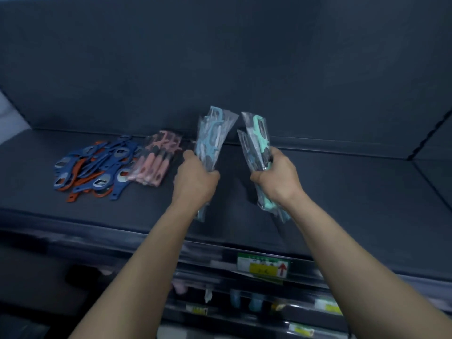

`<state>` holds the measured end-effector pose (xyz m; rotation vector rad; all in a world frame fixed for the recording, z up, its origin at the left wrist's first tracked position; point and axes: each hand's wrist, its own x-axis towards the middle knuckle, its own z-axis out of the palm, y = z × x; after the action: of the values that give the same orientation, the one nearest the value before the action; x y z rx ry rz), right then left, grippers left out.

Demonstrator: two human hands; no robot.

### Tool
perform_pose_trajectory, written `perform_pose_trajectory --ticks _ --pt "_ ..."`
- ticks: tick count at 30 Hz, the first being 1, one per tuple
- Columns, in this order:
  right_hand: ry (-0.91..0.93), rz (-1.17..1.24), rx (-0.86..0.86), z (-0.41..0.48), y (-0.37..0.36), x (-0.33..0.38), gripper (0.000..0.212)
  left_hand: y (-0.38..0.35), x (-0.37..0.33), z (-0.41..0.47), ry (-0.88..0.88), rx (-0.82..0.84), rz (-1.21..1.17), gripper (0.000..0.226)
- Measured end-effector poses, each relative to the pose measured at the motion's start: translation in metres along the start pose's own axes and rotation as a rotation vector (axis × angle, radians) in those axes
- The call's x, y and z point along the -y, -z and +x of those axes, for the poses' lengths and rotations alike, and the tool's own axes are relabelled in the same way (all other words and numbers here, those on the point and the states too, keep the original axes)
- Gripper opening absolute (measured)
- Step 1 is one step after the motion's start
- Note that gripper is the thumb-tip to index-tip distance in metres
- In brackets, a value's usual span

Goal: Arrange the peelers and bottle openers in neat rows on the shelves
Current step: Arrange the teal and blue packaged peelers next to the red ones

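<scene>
My left hand grips a bundle of light blue peelers in clear plastic sleeves, held upright above the dark shelf. A bundle of mint green peelers, also in sleeves, is gripped by my right hand just to the right. On the shelf to the left lies a stack of pink peelers in sleeves. Further left is a loose heap of blue and orange bottle openers.
The shelf's dark back panel rises behind the items. A front rail with a green and yellow price label runs below. Lower shelves hold blurred pink and blue goods. Another shelf section joins at the right.
</scene>
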<state>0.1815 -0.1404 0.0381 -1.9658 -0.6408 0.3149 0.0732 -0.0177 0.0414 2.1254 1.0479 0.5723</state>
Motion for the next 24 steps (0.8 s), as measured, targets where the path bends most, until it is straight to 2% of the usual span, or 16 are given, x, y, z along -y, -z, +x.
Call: perform_pose_trajectory --ticks 6,12,24 --pt "0.034 -0.022 -0.112 -0.015 0.086 -0.035 0.043 -0.066 -0.068 -0.034 -0.095 0.089 -0.053 0.028" --pt "-0.045 -0.078 -0.248 -0.025 0.161 -0.069 0.049 -0.129 -0.129 -0.050 -0.198 0.243 -0.096 0.026" --pt "-0.251 -0.239 -0.602 -0.059 0.300 -0.141 0.031 -0.254 -0.245 -0.088 -0.448 0.574 -0.117 0.027"
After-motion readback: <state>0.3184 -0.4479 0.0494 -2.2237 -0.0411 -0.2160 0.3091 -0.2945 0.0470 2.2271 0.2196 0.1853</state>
